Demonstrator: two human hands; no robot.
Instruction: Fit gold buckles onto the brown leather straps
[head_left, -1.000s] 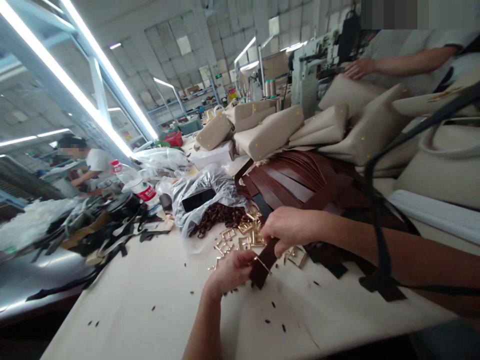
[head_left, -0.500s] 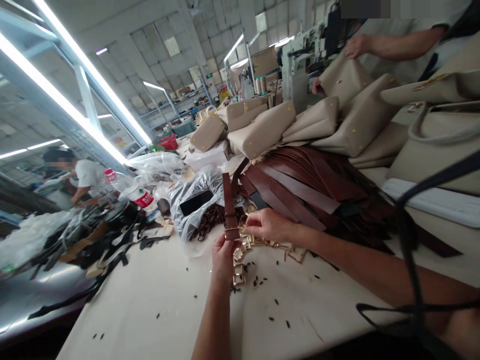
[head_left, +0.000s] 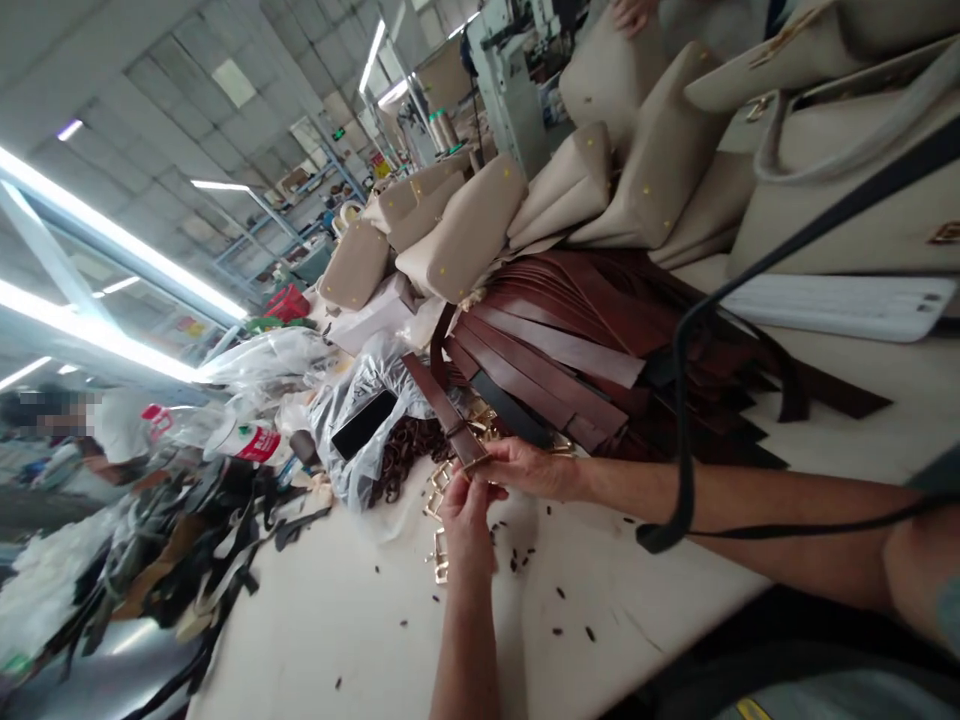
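A brown leather strap (head_left: 439, 398) stretches up and away from my hands, a loop around it and a gold buckle (head_left: 475, 462) at its near end. My left hand (head_left: 466, 508) is closed, pinching this buckle end from below. From the right, my right hand (head_left: 531, 468) has its fingers closed at the same end, touching the buckle; the fingertips are partly hidden. Loose gold buckles (head_left: 439, 555) lie on the table just left of my left hand, and others lie behind my hands. Brown leather loops (head_left: 409, 455) sit in a plastic bag (head_left: 349, 400).
A large bundle of brown straps (head_left: 555, 330) lies behind my right arm. Beige handbags (head_left: 461, 235) stand along the back. A black phone (head_left: 364, 425) rests on the bag. Small dark bits dot the white table (head_left: 360, 640). A black cord (head_left: 684, 400) hangs at right.
My right hand has come in to the buckle end of the strap, beside my left hand. The strap now leans more to the left. The camera view has shifted.
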